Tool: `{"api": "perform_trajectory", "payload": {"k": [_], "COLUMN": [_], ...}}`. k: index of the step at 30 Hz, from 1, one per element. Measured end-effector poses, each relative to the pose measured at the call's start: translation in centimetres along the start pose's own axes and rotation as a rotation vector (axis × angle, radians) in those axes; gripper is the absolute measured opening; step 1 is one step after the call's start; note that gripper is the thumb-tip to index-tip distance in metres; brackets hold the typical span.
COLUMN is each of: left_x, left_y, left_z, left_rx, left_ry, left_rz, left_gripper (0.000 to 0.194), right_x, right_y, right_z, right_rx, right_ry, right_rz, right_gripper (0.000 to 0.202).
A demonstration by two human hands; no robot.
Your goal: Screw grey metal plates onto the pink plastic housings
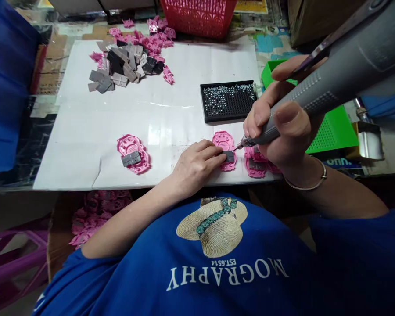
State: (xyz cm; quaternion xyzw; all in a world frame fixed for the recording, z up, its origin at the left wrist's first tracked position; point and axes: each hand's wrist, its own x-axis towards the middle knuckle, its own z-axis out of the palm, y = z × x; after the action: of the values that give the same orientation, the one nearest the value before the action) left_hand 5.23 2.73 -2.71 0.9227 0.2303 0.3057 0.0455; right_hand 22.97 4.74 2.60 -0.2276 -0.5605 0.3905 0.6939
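My right hand [286, 114] is wrapped round a grey electric screwdriver [316, 83], its bit pointing down and left. The bit's tip meets a dark grey plate [229, 156] lying across a pink plastic shell [222, 138]. With its fingertips, my left hand [199, 164] holds the plate and shell down on the white work surface. Just right of that shell, more pink shells [254, 169] with grey plates lie partly under my right hand. Another pink shell [141, 153] with a grey plate [131, 159] across it lies further left.
A black perforated tray [228, 119] of small screws stands beyond my hands. Grey plates [128, 63] and pink parts [148, 41] are heaped at the back left. Around them are a red basket [199, 19], green trays [335, 131] and a blue bin [6, 87]. Pink pieces [92, 219] fill a box below the edge.
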Motion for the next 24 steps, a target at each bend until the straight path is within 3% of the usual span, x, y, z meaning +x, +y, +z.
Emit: {"api": "perform_trajectory", "payload": {"k": [11,16,24], "left_x": [0.0,0.1,-0.1], "left_y": [0.0,0.0,-0.1], "left_z": [0.0,0.1,0.3], "left_rx": [-0.056,-0.083,-0.074], "left_ry": [-0.018,-0.002,0.014], "left_rz": [-0.003,0.006,0.008], "left_gripper": [0.017,0.016,0.016], "right_x": [-0.3,-0.6,-0.3], "right_y": [-0.8,0.0,0.2], "right_z": [0.2,-0.1,-0.4], "right_rx": [-0.04,0.055,0.14], "right_ry": [-0.029,-0.119,-0.151], "right_rz": [0.129,0.067,0.1], "right_gripper": [0.039,0.025,0.026]}}
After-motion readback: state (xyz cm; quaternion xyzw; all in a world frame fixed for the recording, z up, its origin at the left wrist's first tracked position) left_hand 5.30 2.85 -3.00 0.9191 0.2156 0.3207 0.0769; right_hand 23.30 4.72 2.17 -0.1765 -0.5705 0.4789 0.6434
